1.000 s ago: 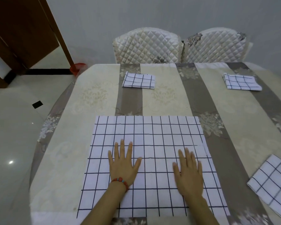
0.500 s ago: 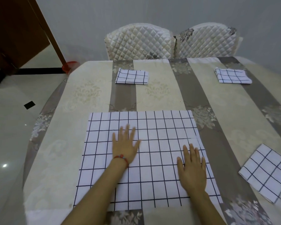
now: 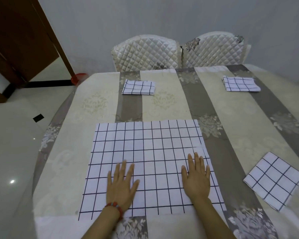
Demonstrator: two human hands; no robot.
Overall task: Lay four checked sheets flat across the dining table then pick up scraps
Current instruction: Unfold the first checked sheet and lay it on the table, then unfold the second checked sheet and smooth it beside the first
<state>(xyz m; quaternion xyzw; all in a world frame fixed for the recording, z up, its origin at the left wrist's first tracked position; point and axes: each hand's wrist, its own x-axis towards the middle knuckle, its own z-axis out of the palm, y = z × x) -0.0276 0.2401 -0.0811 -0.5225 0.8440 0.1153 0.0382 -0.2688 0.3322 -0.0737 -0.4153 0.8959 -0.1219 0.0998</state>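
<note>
One checked sheet (image 3: 149, 163) lies unfolded and flat on the near part of the dining table (image 3: 231, 121), its near edge close to the table's front rim. The left hand (image 3: 122, 186) rests palm down on the sheet's near left portion, fingers straight and slightly spread, holding nothing; a red and blue beaded bracelet (image 3: 113, 207) circles that wrist. The right hand (image 3: 196, 178) lies flat on the sheet's near right portion, fingers straight and close together, also holding nothing (a faint crease shows in the cloth just beyond its fingertips).

Three more checked sheets are folded into small squares on the striped tablecloth: one at the far left (image 3: 138, 87), one at the far right (image 3: 240, 83), and one near the right edge (image 3: 274, 181), turned at an angle. All three sit well apart from the open sheet.

Two quilted chair backs (image 3: 179, 50) stand behind the table, their lower parts hidden by it. A red object (image 3: 78, 77) on the floor past the table's far left corner is partly hidden and hard to identify. Both forearms are cut off at the bottom of the view
</note>
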